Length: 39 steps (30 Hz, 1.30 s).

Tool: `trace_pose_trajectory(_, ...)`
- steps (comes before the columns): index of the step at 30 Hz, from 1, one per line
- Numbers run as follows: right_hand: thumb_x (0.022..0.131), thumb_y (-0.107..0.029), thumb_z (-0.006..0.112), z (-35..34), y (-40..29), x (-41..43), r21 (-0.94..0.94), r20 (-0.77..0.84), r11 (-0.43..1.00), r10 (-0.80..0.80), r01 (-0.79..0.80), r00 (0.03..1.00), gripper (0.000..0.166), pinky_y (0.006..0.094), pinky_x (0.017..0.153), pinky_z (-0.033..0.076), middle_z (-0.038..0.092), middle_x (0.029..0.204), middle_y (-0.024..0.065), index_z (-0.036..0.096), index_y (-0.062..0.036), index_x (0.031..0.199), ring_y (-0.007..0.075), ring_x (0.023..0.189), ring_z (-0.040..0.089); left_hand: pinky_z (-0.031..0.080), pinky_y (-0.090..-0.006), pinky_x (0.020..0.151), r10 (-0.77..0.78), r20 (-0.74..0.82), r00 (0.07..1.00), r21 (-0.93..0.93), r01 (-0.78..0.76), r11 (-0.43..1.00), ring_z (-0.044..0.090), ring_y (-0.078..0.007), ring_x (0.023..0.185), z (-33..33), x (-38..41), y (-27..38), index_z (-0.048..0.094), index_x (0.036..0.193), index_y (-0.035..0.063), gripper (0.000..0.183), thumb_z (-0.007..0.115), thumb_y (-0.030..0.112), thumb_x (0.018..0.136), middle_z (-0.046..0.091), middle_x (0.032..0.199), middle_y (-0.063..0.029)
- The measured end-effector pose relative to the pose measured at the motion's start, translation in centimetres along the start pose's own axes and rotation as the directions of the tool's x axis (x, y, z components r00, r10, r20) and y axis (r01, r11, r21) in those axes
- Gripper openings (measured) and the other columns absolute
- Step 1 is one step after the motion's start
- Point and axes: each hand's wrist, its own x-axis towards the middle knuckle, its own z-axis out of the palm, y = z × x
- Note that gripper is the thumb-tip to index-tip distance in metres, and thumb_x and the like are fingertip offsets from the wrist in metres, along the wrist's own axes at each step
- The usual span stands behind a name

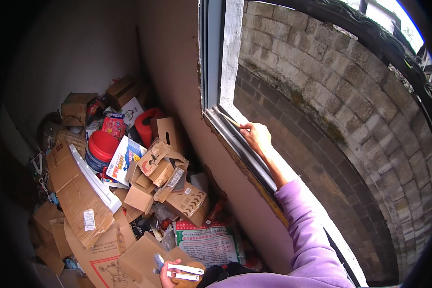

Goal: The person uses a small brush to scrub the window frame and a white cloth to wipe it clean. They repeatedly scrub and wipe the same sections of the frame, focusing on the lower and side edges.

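My right hand [257, 136] reaches out over the window sill and grips a thin, pale-handled tool [232, 119]. The tool's far end rests at the corner of the metal window track [250, 153]; its exact kind is too small to tell. Low in the view, my left hand [168, 275] holds a white plastic handle [185, 269] with a long slot down its middle. Bluish bristles or plastic [159, 260] show beside the fingers at its other end. A grey window frame [213, 54] rises from the track's far corner.
Below the window, cardboard boxes [187, 201], a flattened carton [79, 190], a red bucket [102, 145] and a printed plastic sack [208, 243] lie heaped against the inner wall [176, 72]. The sill's inner edge is rough and broken. Outside stands a block wall [331, 72].
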Motion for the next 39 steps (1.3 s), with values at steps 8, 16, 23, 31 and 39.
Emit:
trace_pose_trajectory(8,0.074,-0.019,0.058,1.8,0.8,2.7,-0.259,0.036,0.944,-0.202,0.205,0.979,0.017,0.0395,0.068,0.048,0.063,0.077,0.0155,0.066,-0.008,0.084,0.0314,0.075,0.061,0.048,-0.0256,0.048,0.051,-0.004,0.999,0.071,-0.051,0.996,0.049,-0.0092,0.052,-1.3,0.6,-0.2,0.052,0.082,0.0119,0.019,0.06,0.029,0.079,0.061,0.085,-0.0151)
trace_pose_trajectory(16,0.078,-0.023,0.056,3.1,0.4,2.0,-0.112,-0.063,0.98,-0.174,0.166,0.983,0.02,0.0391,0.068,0.048,0.063,0.079,0.0158,0.065,-0.0092,0.09,0.0309,0.076,0.062,0.049,-0.0291,0.051,0.034,0.065,0.997,0.077,-0.039,0.996,0.05,-0.0114,0.055,-1.9,0.8,-0.3,0.053,0.083,0.012,0.02,0.06,0.03,0.079,0.06,0.086,-0.0144)
trace_pose_trajectory(23,0.08,-0.027,0.059,3.2,0.7,2.9,0.051,-0.254,0.998,-0.015,0.029,0.967,0.022,0.036,0.069,0.048,0.064,0.083,0.0149,0.064,-0.0105,0.094,0.0299,0.077,0.062,0.048,-0.0284,0.049,0.072,0.014,0.997,0.092,-0.073,0.993,0.049,-0.0101,0.055,-0.3,-0.3,-0.9,0.052,0.082,0.0117,0.021,0.06,0.031,0.079,0.06,0.085,-0.0132)
trace_pose_trajectory(31,0.078,-0.03,0.059,0.7,0.3,0.6,0.084,-0.023,0.996,0.036,-0.034,0.999,0.027,0.0351,0.075,0.047,0.064,0.087,0.0145,0.066,-0.0099,0.094,0.0273,0.083,0.062,0.047,-0.0275,0.049,0.039,0.027,0.999,0.071,-0.041,0.997,0.048,-0.0102,0.054,0.2,-1.4,-0.8,0.052,0.083,0.0124,0.02,0.059,0.032,0.08,0.061,0.085,-0.0131)
trace_pose_trajectory(39,0.077,-0.025,0.058,3.6,1.2,3.7,-0.142,-0.069,0.981,-0.141,0.13,0.988,0.02,0.0398,0.071,0.047,0.063,0.079,0.0151,0.065,-0.0087,0.086,0.0302,0.078,0.061,0.046,-0.0269,0.048,0.095,0.008,0.995,0.121,-0.095,0.988,0.049,-0.011,0.053,-2.0,0.1,-1.0,0.053,0.083,0.0125,0.021,0.059,0.032,0.08,0.061,0.085,-0.0146)
